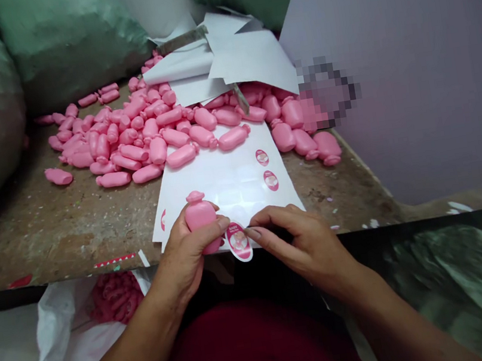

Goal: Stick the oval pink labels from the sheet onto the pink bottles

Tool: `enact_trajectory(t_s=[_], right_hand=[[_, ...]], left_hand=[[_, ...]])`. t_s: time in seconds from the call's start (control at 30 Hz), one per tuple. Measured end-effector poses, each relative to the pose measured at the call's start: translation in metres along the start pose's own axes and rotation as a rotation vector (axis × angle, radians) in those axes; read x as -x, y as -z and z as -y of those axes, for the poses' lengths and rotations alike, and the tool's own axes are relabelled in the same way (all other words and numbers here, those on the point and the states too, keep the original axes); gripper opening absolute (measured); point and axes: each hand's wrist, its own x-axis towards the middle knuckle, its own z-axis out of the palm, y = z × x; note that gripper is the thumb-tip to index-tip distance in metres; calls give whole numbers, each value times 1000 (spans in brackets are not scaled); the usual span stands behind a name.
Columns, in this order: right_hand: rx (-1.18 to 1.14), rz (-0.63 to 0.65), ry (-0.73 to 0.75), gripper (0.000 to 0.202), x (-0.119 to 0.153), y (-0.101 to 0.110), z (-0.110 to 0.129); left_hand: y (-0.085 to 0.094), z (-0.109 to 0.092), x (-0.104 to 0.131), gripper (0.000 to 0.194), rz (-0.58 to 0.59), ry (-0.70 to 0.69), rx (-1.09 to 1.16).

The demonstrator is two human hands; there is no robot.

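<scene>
My left hand [183, 252] is closed round a small pink bottle [200, 215], held upright at the table's front edge. Just right of the bottle is an oval pink-and-white sticker [238, 241]. Its right edge is pinched between the thumb and forefinger of my right hand [298, 241]; its left edge is close to my left thumb, and whether they touch is unclear. Beneath and beyond the hands lies a white sticker sheet [222, 177] with two oval stickers [270, 180] near its right side.
Many pink bottles [125, 131] are heaped behind the sheet. White papers [250, 58] lie on the heap. Large green sacks [71, 43] stand at the back left. A white bag [59, 328] with pink items hangs below the table's edge [68, 266]. A pale panel [410, 71] rises at right.
</scene>
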Motion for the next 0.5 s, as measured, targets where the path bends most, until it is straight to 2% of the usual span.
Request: enact_trajectory(t_s=[0.1,0.2,0.27,0.4,0.5], right_hand=[[-47,6,-77,21,-1,1,5],[-114,-8,-137,21,-1,4,9],[-148,-29,-171,22,-1,5,10],[-196,-72,-211,24,-2,4,4],[-117,-87,-198,25,-3,4,-5]], left_hand=[[0,1,0,42,-10,-18,-50],[3,2,-4,36,-103,-215,-288],[7,3,-7,34,-155,-297,-356],[9,6,-8,36,-93,-220,-237],[8,7,-3,34,-38,-190,-242]])
